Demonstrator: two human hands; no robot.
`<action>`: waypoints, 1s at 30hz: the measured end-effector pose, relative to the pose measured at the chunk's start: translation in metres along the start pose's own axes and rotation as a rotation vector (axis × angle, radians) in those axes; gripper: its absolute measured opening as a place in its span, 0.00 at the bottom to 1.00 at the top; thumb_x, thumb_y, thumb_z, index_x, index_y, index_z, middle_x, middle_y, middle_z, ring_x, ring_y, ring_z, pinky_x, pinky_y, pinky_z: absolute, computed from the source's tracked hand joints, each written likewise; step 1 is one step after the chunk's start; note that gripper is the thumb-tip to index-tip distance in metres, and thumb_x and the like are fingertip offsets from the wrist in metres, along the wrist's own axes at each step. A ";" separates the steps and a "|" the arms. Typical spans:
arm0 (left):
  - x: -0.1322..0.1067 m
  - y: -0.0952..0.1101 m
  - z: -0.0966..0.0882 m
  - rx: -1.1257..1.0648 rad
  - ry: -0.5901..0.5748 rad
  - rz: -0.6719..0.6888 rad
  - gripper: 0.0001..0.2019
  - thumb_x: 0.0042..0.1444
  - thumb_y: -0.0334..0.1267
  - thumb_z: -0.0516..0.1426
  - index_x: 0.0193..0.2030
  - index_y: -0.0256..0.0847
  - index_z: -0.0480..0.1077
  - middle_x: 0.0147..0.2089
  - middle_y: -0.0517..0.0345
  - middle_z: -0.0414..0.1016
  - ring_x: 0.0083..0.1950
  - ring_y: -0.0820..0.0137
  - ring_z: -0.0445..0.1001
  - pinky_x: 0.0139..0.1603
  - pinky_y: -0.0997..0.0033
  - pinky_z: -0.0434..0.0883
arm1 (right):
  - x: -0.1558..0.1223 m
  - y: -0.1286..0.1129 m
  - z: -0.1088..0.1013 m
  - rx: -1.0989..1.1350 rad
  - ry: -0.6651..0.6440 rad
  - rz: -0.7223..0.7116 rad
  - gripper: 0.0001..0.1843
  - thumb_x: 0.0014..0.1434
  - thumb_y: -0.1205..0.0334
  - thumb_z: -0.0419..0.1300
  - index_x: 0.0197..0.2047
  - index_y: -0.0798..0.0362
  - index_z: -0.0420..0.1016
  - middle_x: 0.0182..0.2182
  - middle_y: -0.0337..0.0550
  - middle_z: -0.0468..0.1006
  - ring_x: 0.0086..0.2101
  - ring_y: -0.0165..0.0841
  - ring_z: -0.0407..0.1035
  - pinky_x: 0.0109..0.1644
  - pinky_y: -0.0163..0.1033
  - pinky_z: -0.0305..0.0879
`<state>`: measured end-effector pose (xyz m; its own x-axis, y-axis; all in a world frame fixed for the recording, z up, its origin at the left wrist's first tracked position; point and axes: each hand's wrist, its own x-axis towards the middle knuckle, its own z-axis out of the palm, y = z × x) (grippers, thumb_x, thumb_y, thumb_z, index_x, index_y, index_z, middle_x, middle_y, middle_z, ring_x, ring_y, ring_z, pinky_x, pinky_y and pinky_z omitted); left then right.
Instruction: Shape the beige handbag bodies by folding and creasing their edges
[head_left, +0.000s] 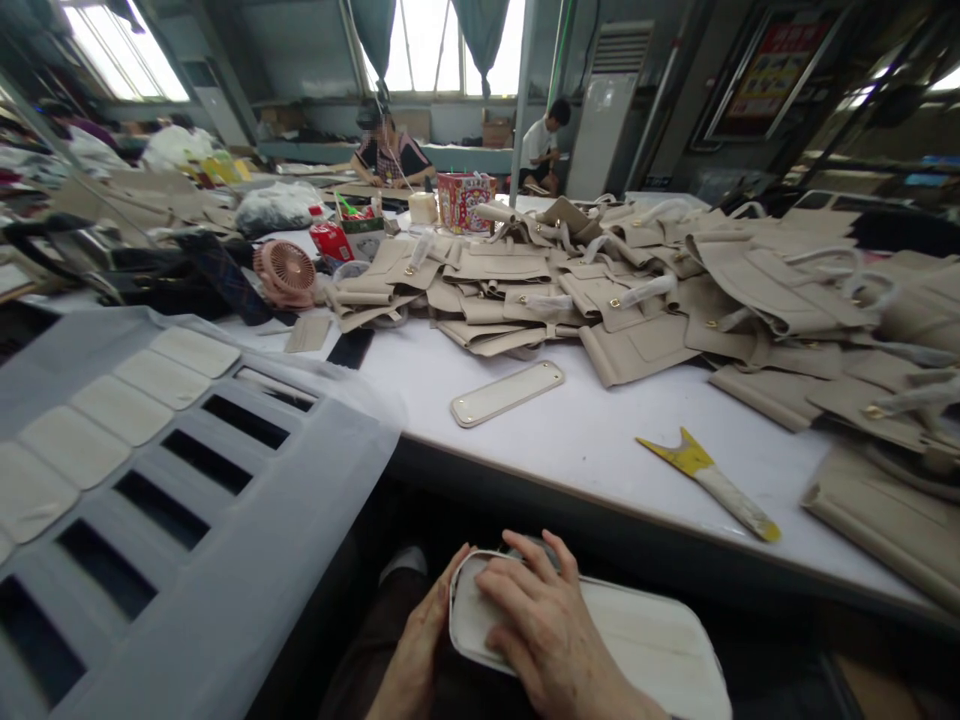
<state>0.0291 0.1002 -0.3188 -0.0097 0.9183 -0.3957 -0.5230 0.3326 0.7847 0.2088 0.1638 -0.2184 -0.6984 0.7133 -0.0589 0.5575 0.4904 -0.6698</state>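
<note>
Over my lap lies a long white rounded bag panel (652,640) with a thin raised rim. My left hand (424,635) grips its left end, with fingers along the edge. Across the top rests my right hand (536,610), its thumb bent onto the white face and some fingers reaching over the far edge. A small dark greyish patch shows under those fingers; I cannot make out what it is. Beyond, on the white table (525,450), lies a narrow beige strip (508,393) with small gold rivets at its ends.
A yellow notched scraper (709,480) lies near the table's front edge. Beige bag pieces (615,290) are heaped behind it. At left, a grey slotted sheet (247,560) carries white rounded panels (124,405). A pink fan (285,272) and red bottle (328,236) stand farther back. Other people sit beyond.
</note>
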 end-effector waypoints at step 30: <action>0.006 0.035 0.001 0.002 -0.070 -0.229 0.24 0.60 0.45 0.59 0.61 0.40 0.69 0.60 0.48 0.72 0.62 0.55 0.68 0.66 0.53 0.61 | -0.006 -0.001 0.009 0.088 0.077 0.053 0.31 0.55 0.73 0.55 0.57 0.34 0.63 0.60 0.23 0.69 0.67 0.38 0.46 0.65 0.52 0.18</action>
<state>0.0121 0.1178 -0.2935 0.1687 0.8314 -0.5294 -0.5034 0.5344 0.6790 0.2082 0.1548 -0.2240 -0.6305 0.7751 -0.0411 0.5489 0.4079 -0.7296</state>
